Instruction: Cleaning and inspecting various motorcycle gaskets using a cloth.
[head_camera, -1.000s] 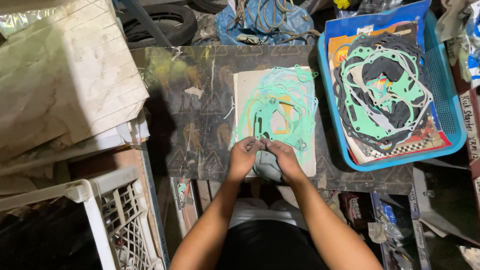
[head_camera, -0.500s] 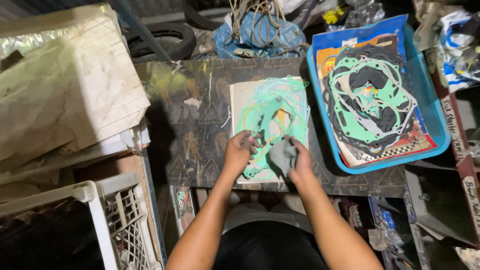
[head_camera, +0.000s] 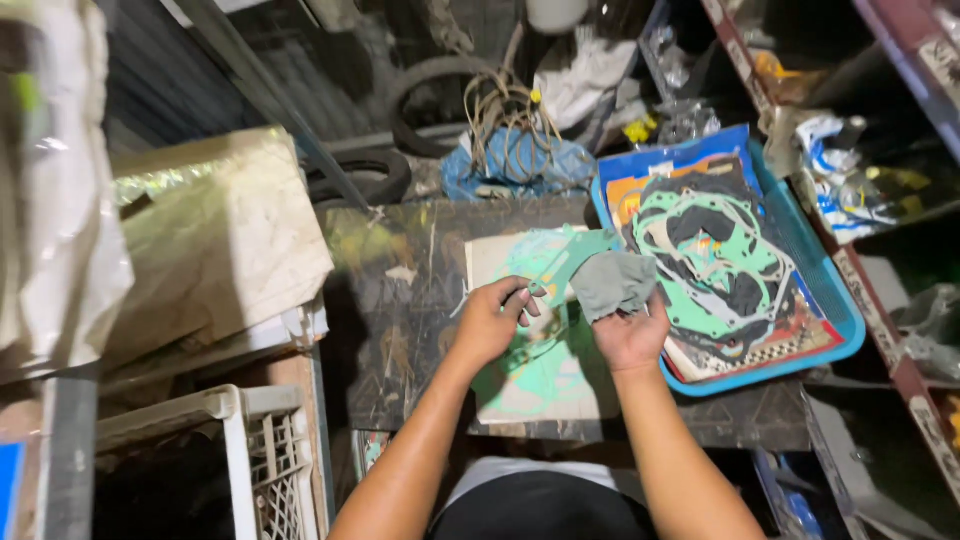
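My right hand (head_camera: 630, 335) grips a grey-green gasket piece (head_camera: 612, 282) lifted above a beige card (head_camera: 540, 390) that lies on the dark worn table (head_camera: 400, 300). Thin green gaskets (head_camera: 545, 255) are spread over that card. My left hand (head_camera: 492, 320) has its fingers curled on one of these green gaskets near the card's upper left. To the right of both hands stands a blue plastic tray (head_camera: 835, 335) stacked with more green and dark gaskets (head_camera: 715, 255) on coloured cards.
A crumpled beige sheet (head_camera: 215, 240) covers boxes at the left. A white plastic crate (head_camera: 255, 460) stands at the lower left. Tyres (head_camera: 430, 80) and a blue bag (head_camera: 510, 160) lie behind the table. Cluttered shelves (head_camera: 880, 200) run along the right.
My right hand has lifted the grey-green gasket piece up and to the right, off the card. The view has swung left and downward. My left hand stays on the green gaskets.
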